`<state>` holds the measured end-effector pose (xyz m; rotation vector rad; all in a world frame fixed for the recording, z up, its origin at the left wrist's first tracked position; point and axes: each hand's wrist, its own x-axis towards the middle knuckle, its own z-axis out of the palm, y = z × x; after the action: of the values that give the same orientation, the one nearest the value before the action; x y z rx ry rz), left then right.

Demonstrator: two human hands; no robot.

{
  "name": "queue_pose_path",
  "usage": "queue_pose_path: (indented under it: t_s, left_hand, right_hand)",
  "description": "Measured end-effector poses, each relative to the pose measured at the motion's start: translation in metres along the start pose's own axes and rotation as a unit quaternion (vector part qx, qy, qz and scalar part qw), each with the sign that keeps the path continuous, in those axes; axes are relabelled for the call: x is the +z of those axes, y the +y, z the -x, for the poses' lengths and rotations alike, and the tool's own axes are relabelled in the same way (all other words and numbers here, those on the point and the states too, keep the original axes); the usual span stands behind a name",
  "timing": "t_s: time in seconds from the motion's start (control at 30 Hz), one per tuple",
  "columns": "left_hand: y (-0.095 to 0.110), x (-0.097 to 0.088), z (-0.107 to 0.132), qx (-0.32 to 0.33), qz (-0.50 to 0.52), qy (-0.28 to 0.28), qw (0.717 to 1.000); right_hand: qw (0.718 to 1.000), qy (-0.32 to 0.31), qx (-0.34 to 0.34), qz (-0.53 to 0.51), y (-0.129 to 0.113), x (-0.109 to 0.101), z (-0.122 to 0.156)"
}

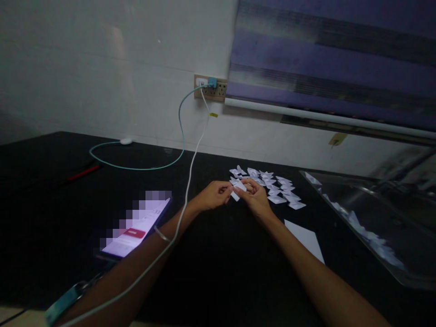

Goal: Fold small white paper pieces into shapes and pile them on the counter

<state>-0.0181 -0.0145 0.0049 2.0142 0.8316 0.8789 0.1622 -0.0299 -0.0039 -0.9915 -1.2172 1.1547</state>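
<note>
Between my two hands is a small folded piece of white paper (238, 187), held up just above the black counter. My left hand (217, 193) pinches its left edge between thumb and fingers. On the other side, my right hand (255, 194) grips it, thumb in front and fingers curled behind. Right behind and beside my hands lie several folded white paper pieces (285, 188) in loose rows, with pointed ends. A flat white paper sheet (306, 238) rests by my right forearm, which partly covers it.
A lit phone (136, 229) lies left of my left forearm. A white cable (188, 181) runs from the wall socket (214, 88) across that forearm. A teal cable (150, 168) loops on the black counter (218, 254). At right, more folded papers (371, 238) line the metal sink's edge (354, 240).
</note>
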Motion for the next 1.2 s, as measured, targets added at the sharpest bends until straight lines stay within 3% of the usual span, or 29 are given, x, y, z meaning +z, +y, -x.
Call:
queue_pose_path:
  t_s: [0.43, 0.53, 0.67, 0.77, 1.03, 1.1, 1.2]
  left_hand:
    - [-0.002, -0.002, -0.001, 0.009, 0.024, 0.010, 1.000]
    - [-0.004, -0.003, -0.002, -0.010, 0.057, 0.010, 0.998]
    - [-0.011, -0.005, -0.005, -0.083, 0.094, -0.021, 0.992]
    - [-0.016, -0.006, -0.009, -0.090, 0.103, -0.048, 0.989]
    - [-0.029, -0.005, -0.015, -0.069, 0.185, -0.016, 0.980]
    - [-0.025, -0.006, -0.013, -0.056, 0.174, 0.004, 0.983]
    - [-0.014, -0.006, -0.008, -0.047, 0.139, 0.039, 0.988]
  right_hand:
    - [0.999, 0.024, 0.011, 0.035, -0.005, -0.004, 0.001]
    - [0.998, 0.033, -0.005, 0.045, -0.005, -0.005, 0.000]
    - [0.994, 0.073, -0.042, 0.068, -0.005, -0.005, 0.000]
    - [0.985, 0.099, -0.095, 0.102, -0.004, -0.003, 0.002]
    - [0.937, -0.024, -0.276, 0.211, -0.002, 0.000, 0.011]
    - [0.926, -0.039, -0.288, 0.240, -0.004, -0.001, 0.013]
    - [0.933, -0.030, -0.270, 0.236, -0.004, -0.002, 0.013]
